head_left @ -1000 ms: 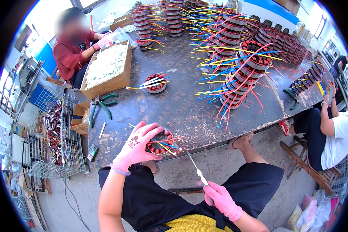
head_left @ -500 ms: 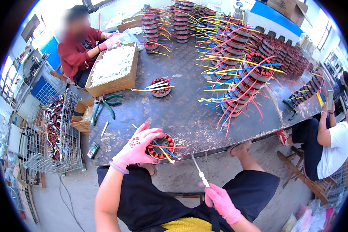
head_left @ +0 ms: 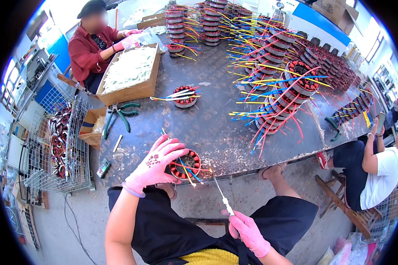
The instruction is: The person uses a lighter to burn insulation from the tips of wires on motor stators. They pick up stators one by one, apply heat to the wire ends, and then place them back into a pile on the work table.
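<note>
My left hand [head_left: 155, 165], in a pink glove, grips a motor stator [head_left: 194, 174] at the table's front edge. The stator is a grey ring with red windings; blue, yellow and red wires stick out toward the right and front. Gloved in pink too, my right hand [head_left: 246, 230] is closed round the handle of a slim tool with a white collar and a long thin metal tip [head_left: 220, 190], like a soldering iron. The tip points up at the end of the red wire, where a small orange glow shows. Whether tip and wire touch, I cannot tell.
Another stator [head_left: 185, 98] with white-sleeved wires lies mid-table. Green-handled pliers [head_left: 124, 115] rest near a carton of white strips [head_left: 130, 73]. Tall stator stacks [head_left: 281, 104] stand at the right. A wire basket [head_left: 59, 150] is on the left. Two other people sit nearby.
My right hand has moved slightly left, bringing the tool's tip to the red wire's end, where the glow now shows. My left hand keeps its hold on the stator, fingers a little more spread.
</note>
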`<move>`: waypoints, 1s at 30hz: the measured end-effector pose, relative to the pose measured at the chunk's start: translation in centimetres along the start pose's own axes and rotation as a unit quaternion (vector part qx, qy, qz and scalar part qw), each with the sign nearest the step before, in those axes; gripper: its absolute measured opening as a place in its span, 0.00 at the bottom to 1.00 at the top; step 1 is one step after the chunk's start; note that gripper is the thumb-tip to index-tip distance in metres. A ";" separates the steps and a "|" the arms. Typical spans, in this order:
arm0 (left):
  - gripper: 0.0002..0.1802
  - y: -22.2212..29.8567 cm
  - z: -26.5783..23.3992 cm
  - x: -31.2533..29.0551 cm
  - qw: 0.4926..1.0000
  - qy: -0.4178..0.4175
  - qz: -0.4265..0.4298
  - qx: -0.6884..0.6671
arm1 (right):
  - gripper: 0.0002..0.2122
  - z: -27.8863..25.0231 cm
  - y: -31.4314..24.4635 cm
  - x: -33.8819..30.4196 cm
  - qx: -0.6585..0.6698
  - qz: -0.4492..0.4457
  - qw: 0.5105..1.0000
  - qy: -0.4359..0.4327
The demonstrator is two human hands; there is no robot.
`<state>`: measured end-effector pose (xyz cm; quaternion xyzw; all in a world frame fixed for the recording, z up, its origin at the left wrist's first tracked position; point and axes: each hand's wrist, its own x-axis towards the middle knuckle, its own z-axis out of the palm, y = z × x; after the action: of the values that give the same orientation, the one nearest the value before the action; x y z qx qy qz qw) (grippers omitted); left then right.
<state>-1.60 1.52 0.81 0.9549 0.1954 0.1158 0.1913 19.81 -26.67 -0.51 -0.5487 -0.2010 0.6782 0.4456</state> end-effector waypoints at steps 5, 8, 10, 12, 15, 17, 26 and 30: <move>0.52 0.2 0.3 0.1 1.000 0.006 -0.001 0.012 | 0.20 0.0 0.0 0.0 0.008 0.006 1.000 0.004; 0.52 0.1 0.2 0.1 1.000 0.004 -0.001 0.003 | 0.20 -0.2 0.0 0.0 -0.007 0.004 1.000 0.004; 0.52 0.2 0.2 0.1 1.000 0.000 0.000 -0.002 | 0.20 -0.4 0.2 0.1 -0.013 0.003 1.000 0.004; 0.52 0.2 0.2 0.3 1.000 0.003 0.001 -0.002 | 0.20 -0.2 0.3 0.1 0.004 0.003 1.000 0.005; 0.52 0.0 0.2 0.1 1.000 0.006 0.002 0.003 | 0.20 0.0 0.0 0.1 0.000 0.002 1.000 0.001; 0.52 0.1 0.2 0.3 1.000 0.004 0.000 0.001 | 0.20 -0.1 0.0 0.1 -0.003 -0.001 1.000 -0.002; 0.52 0.6 -0.1 0.5 1.000 -0.010 -0.003 0.014 | 0.20 -0.1 -0.3 -0.3 -0.010 0.002 1.000 0.005; 0.52 0.6 0.0 0.5 1.000 -0.006 -0.003 0.017 | 0.20 0.0 0.1 0.0 0.008 -0.004 1.000 0.004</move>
<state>-0.95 1.17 1.14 0.9582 0.1989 0.1062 0.1763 19.74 -26.74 -0.61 -0.5474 -0.1962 0.6754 0.4535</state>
